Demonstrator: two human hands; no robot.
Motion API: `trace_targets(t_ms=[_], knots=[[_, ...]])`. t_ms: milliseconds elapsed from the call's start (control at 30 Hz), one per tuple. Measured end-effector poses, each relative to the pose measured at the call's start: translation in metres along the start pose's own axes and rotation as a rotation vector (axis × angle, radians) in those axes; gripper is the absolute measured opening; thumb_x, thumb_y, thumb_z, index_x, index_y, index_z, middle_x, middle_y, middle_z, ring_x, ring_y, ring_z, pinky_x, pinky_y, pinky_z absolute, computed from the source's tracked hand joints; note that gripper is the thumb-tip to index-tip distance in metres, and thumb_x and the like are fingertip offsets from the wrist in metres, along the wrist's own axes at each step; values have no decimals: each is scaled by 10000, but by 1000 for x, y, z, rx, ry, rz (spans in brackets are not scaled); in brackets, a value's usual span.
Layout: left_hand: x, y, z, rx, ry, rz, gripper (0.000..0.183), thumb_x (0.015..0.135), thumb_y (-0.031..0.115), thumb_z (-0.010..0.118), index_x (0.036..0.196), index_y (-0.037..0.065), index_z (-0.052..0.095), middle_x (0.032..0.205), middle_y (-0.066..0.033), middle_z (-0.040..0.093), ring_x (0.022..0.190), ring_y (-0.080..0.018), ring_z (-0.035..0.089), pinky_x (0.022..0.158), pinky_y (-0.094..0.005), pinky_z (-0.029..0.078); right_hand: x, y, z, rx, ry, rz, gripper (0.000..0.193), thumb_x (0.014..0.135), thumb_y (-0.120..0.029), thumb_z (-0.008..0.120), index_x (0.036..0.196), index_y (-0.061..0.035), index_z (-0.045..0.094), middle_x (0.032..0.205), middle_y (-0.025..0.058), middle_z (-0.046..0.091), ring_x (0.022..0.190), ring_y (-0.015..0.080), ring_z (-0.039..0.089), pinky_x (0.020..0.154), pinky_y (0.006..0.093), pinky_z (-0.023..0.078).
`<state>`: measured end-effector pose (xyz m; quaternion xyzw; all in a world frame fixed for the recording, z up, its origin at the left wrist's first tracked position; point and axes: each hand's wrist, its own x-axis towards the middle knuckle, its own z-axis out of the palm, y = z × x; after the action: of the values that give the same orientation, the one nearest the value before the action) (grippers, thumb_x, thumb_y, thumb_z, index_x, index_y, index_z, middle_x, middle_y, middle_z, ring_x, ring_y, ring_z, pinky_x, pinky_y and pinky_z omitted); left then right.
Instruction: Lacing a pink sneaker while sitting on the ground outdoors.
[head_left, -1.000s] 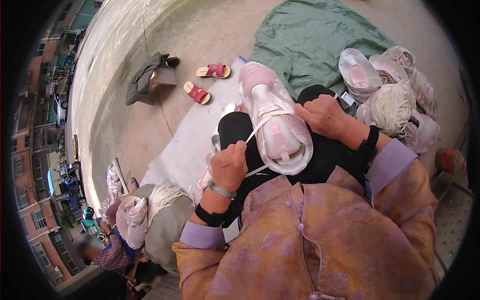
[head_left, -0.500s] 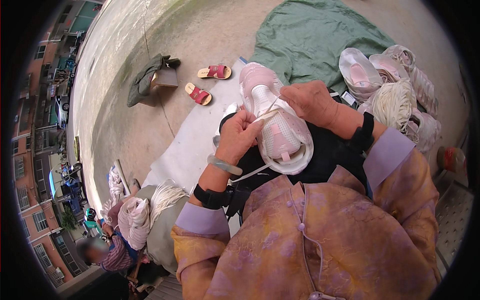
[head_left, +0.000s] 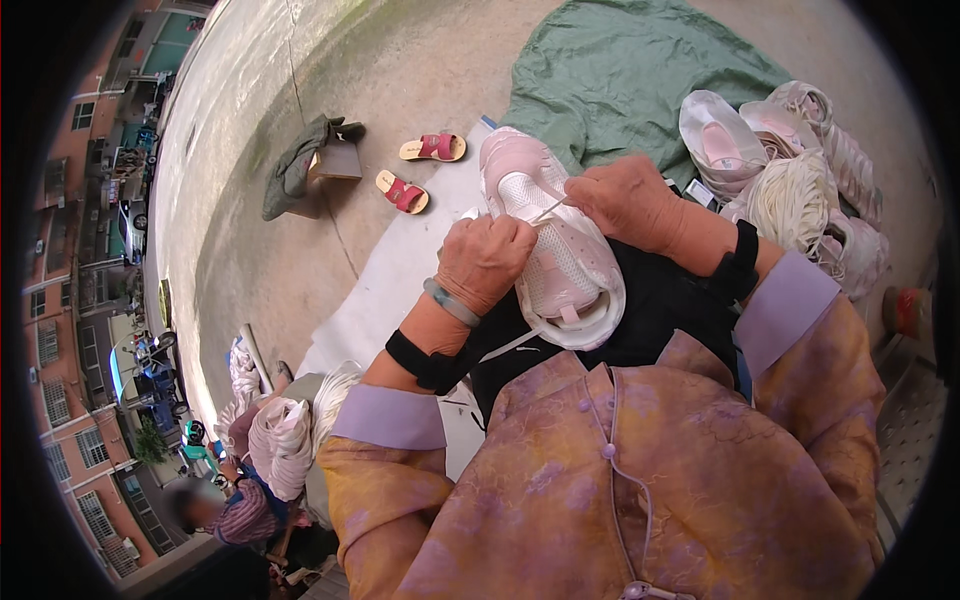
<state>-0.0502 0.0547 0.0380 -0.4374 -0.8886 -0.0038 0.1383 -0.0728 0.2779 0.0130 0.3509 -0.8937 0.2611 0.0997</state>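
A pale pink and white sneaker (head_left: pixel 562 277) lies on my dark-covered lap, its toe pointing away and its heel toward me. Across the lacing area runs a thin white shoelace (head_left: pixel 548 211). My right hand (head_left: pixel 622 203) pinches the lace on the shoe's right side. On the left side my left hand (head_left: pixel 484 258) is closed in a loose fist, knuckles up, at the lace's other stretch; its fingertips are hidden. A loose lace end (head_left: pixel 512 345) hangs from the shoe's left edge near the heel.
More pink sneakers (head_left: pixel 718 150) and a bundle of white laces (head_left: pixel 790 208) are piled at the right beside a green cloth (head_left: pixel 630 75). Red slippers (head_left: pixel 434 148) and a draped box (head_left: pixel 335 160) stand on the ground ahead. Another person (head_left: pixel 240 510) sits at lower left near stacked shoe parts (head_left: pixel 280 445).
My left hand has turned from a pinch with the thumb showing to a knuckles-up fist, and its forearm has swung outward. The right hand has risen slightly.
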Motion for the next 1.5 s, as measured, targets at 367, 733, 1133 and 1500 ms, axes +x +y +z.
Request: trace_targets(t_ms=[367,733,1133,1500], knots=[[-153,55,-21,-400,40,-731,72,835,79,568,896,45,582,729,-131,597,645,-312,595,532,-373,461,-147,53,-28,-107,-17,115,124,751,-64,584,872,-80,559,662,65,504,610,259,526,561,359,388],[-381,74,-49,-266,1,-1428,151,875,136,527,795,26,592,544,-1,459,503,-75,425,470,-257,373,-406,138,-85,-265,62,697,186,858,-99,549,1025,-26,587,951,183,615,880,358,586,770,390,456],[-488,69,-109,-373,296,-2056,185,858,144,531,745,8,581,503,-52,495,329,-114,418,315,-262,320,-506,134,-113,-150,12,1324,194,888,-156,510,999,-15,585,759,135,598,722,248,611,649,355,461],[-197,69,-58,-1677,-252,-1670,260,891,215,562,756,-1,612,548,-45,560,354,-75,431,339,-197,313,-212,9,-63,1356,-85,1302,181,888,-233,552,841,-62,586,673,25,603,526,83,565,488,189,450]])
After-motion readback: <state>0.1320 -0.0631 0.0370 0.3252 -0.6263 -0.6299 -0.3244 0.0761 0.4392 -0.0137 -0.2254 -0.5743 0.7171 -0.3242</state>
